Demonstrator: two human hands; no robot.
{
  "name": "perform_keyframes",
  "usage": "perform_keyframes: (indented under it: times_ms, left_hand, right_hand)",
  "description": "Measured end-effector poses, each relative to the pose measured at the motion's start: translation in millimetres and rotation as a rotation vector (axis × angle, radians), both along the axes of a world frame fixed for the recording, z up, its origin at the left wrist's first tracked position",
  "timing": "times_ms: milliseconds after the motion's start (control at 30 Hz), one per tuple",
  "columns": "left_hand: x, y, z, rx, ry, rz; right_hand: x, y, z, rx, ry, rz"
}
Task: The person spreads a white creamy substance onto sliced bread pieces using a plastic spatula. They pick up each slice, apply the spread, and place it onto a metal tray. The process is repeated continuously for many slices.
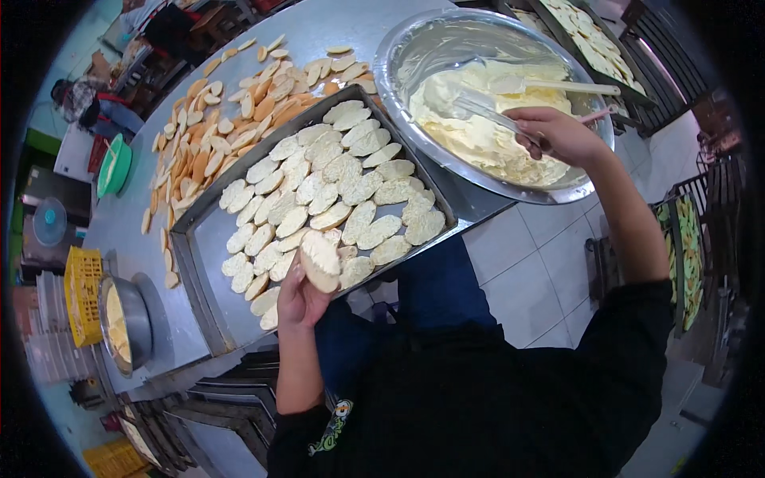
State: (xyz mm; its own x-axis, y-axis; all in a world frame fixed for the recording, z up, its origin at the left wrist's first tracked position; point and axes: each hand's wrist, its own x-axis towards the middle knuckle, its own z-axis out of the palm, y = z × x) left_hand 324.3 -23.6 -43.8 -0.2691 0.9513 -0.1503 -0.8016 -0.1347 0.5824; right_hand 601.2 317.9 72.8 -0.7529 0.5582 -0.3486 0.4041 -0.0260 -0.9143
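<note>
My left hand (pixel 305 299) holds an oval bread slice (pixel 321 261) over the near edge of a metal baking tray (pixel 200 299); pale cream lies on the slice's face. Rows of cream-coated slices (pixel 326 200) lie in the tray, some overlapping. At the right, my right hand (pixel 547 134) grips a spatula (pixel 487 113), its blade end in the pale cream (pixel 478 143) of a large metal bowl (pixel 394 89). A second, white-handled spatula (pixel 568 86) rests in the same bowl, and a pink handle (pixel 597 115) shows just behind my right hand.
Loose bread slices (pixel 209 143) are heaped behind the tray on the metal table (pixel 143 263). A green bowl (pixel 115 165) and a smaller metal bowl of cream (pixel 140 322) stand at left, near a yellow crate (pixel 83 296). Filled trays (pixel 597 45) stand upper right. A person (pixel 98 107) is at far left.
</note>
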Motion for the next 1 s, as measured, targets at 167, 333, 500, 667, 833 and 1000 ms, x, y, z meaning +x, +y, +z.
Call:
perform_keyframes:
  times_ms: [167, 333, 500, 667, 833, 1000]
  left_hand:
    - [13.7, 38.6, 15.4, 0.053, -0.018, -0.064]
    - [13.8, 48.1, 27.9, 0.175, -0.173, -0.19]
    - [18.0, 41.7, 23.6, 0.243, -0.321, -0.137]
    - [13.3, 24.7, 18.0, 0.259, -0.334, -0.046]
    - [15.5, 21.7, 16.4, 0.155, -0.171, -0.028]
    - [20.8, 35.3, 21.0, -0.087, -0.081, 0.003]
  right_hand:
    - [-8.1, -71.1, 6.2, 0.044, 0.201, -0.048]
    - [-36.0, -146.9, -39.5, 0.505, 0.317, -0.005]
    - [-67.4, -169.5, -70.5, 0.977, 0.377, 0.196]
    - [-52.1, -161.5, -72.9, 1.083, 0.188, 0.234]
    - [-58.8, -175.3, -85.6, 0.827, 0.238, 0.035]
    - [-70.4, -190.7, -99.4, 0.486, 0.237, 0.124]
